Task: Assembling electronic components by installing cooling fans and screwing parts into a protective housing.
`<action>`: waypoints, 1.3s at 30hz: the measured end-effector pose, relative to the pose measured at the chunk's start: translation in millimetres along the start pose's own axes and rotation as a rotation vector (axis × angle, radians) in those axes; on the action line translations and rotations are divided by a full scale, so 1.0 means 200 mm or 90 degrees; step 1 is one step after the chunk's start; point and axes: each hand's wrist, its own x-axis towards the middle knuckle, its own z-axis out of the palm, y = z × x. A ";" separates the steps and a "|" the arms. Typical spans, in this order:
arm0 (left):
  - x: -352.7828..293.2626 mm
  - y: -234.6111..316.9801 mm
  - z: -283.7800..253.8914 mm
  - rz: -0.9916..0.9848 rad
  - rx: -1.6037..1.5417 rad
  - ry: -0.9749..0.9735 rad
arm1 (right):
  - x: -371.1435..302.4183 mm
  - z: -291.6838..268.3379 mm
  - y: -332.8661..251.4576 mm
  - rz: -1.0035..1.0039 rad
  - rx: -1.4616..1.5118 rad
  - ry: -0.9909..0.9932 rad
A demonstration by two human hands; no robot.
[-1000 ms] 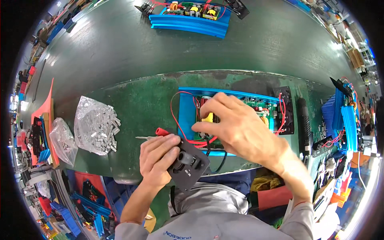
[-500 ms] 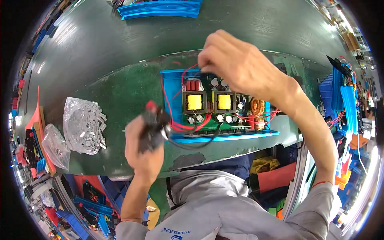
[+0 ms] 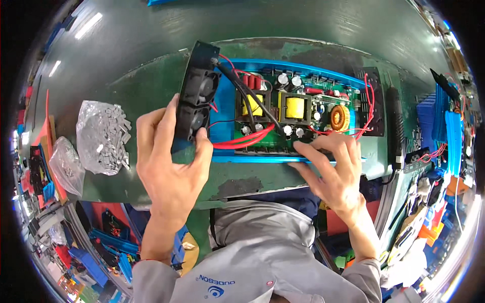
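Observation:
A blue metal housing [image 3: 303, 159] lies on the green bench with a circuit board [image 3: 262, 144] inside it. The board carries two yellow-wrapped transformers [image 3: 294, 107], a copper-wound ring coil [image 3: 340, 117] and several capacitors. My left hand [image 3: 174, 156] grips a black end panel [image 3: 197, 53] with two small fans [image 3: 202, 86], standing on edge at the housing's left end. Black cables [image 3: 242, 91] and thick red wires [image 3: 245, 143] run from the panel's side to the board. My right hand [image 3: 336, 171] pinches the housing's near wall, thumb outside and fingertips over the edge.
Left of my left hand lies a plastic bag of small grey metal pieces [image 3: 103, 139], with a smaller clear bag [image 3: 68, 166] beside it. A second black panel [image 3: 373, 101] and a black-handled tool [image 3: 395, 126] lie right of the housing. More blue housings [image 3: 452, 141] stand far right.
My left hand has brought the fan panel up against the housing's left end. My right hand has come down from the far side to the near wall. The housing has shifted slightly.

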 end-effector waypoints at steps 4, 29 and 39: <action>-0.01 0.01 0.02 -0.039 -0.010 -0.020 | 0.00 0.05 0.02 -0.043 0.015 0.026; -0.16 0.01 0.00 -0.095 -0.092 0.027 | 0.73 0.08 0.18 -0.048 0.190 0.036; -0.08 -0.24 -0.21 0.033 -0.003 -0.168 | 0.56 -0.09 0.13 -0.013 0.159 0.009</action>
